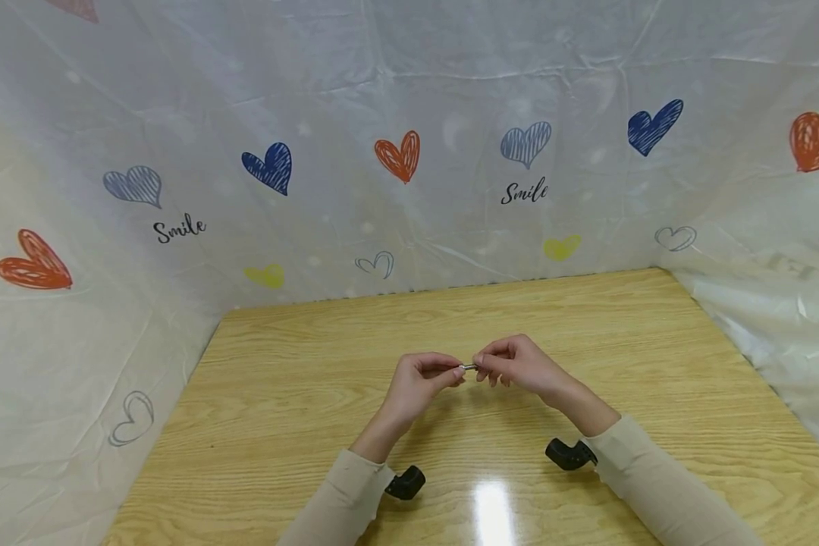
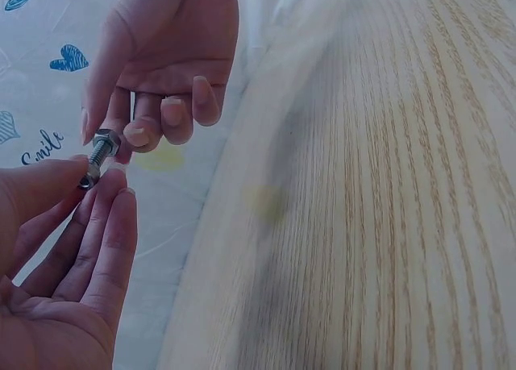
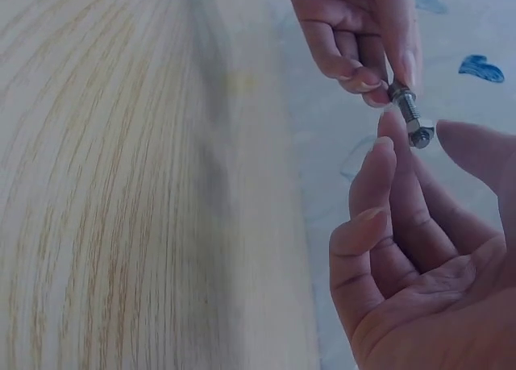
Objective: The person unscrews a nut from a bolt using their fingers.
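Note:
A small metal bolt (image 1: 469, 367) is held level between the two hands above the table. My left hand (image 1: 419, 387) pinches one end of it between thumb and fingers. On its other end sits a hex nut (image 2: 107, 138), with bare thread (image 2: 97, 155) between nut and left fingertips. My right hand (image 1: 522, 368) has its thumb and forefinger on either side of the nut. In the right wrist view the bolt's tip shows at the nut (image 3: 420, 135), beside the right thumb. The right hand's other fingers are loosely bent.
Below both hands lies a wood-grain table (image 1: 280, 425). A pale sheet (image 1: 450, 227) printed with hearts and words hangs behind it and along both sides. Black curved pieces (image 1: 406, 483) stick out at both sleeve cuffs.

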`<state>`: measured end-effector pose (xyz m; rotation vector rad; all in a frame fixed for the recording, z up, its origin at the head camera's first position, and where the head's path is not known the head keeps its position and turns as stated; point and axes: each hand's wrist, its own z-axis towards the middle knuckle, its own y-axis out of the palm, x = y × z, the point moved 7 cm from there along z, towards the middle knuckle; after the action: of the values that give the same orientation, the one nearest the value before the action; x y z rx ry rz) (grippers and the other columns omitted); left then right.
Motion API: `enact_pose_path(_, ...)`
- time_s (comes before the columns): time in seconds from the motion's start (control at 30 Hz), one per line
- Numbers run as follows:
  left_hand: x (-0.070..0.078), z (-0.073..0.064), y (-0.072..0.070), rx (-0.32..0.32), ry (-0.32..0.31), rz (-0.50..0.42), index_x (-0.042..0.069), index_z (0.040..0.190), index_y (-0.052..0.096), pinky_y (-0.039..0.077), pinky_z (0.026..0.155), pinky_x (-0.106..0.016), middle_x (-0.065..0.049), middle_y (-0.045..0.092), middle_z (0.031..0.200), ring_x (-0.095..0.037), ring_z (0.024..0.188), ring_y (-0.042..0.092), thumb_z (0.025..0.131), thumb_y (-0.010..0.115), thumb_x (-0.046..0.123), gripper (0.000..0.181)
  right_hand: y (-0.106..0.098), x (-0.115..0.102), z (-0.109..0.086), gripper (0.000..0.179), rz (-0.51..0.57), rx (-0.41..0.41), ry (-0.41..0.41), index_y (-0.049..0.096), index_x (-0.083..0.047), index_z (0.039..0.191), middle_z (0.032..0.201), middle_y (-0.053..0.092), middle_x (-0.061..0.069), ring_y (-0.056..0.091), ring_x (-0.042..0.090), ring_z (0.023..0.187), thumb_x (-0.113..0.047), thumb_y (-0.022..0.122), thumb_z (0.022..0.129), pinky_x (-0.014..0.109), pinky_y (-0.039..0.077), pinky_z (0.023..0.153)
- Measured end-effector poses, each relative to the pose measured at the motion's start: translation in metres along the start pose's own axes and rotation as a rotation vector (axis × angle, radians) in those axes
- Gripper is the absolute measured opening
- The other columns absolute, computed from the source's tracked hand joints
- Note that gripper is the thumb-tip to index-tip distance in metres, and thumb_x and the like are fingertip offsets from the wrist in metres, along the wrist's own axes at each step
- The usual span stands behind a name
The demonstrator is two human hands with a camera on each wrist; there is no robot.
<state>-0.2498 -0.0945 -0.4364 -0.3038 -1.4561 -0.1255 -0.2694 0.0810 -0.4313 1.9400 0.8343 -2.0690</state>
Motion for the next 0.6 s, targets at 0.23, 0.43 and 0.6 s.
enact_pose_path(0.23, -0.0008, -0.0003, -0.0001, 0.005, -0.002, -0.009, -0.004, 0.11, 0.075, 0.06, 0.092, -0.053, -0.027, 0.072, 0.106, -0.04, 0.097, 0.072, 0.096, 0.073, 0.009, 0.019, 0.002, -0.0039, -0.0018, 0.023, 0.031, -0.026, -0.042, 0.07, 0.0, 0.114, 0.1, 0.071, 0.024, 0.062, 0.043, 0.083, -0.019, 0.066, 0.102, 0.036, 0.052, 0.061)
enact_pose_path(0.43, 0.0001, -0.0007, -0.0001, 0.009, -0.003, -0.013, -0.003, 0.109, 0.076, 0.059, 0.093, -0.054, -0.025, 0.073, 0.104, -0.045, 0.098, 0.07, 0.096, 0.073, 0.009, 0.018, 0.002, -0.0048, -0.0035, 0.027, 0.044, -0.03, -0.041, 0.066, 0.0, 0.118, 0.106, 0.067, 0.019, 0.061, 0.048, 0.09, -0.018, 0.069, 0.1, 0.038, 0.052, 0.063)
enact_pose_path(0.6, 0.0014, -0.0013, 0.0001, 0.007, -0.007, -0.008, -0.003, 0.109, 0.076, 0.059, 0.093, -0.055, -0.029, 0.071, 0.107, -0.045, 0.099, 0.07, 0.096, 0.073, 0.01, 0.018, 0.0006, -0.0019, -0.0014, 0.029, 0.018, -0.013, -0.022, 0.069, 0.0, 0.118, 0.104, 0.07, 0.021, 0.064, 0.04, 0.087, -0.025, 0.064, 0.104, 0.038, 0.054, 0.064)
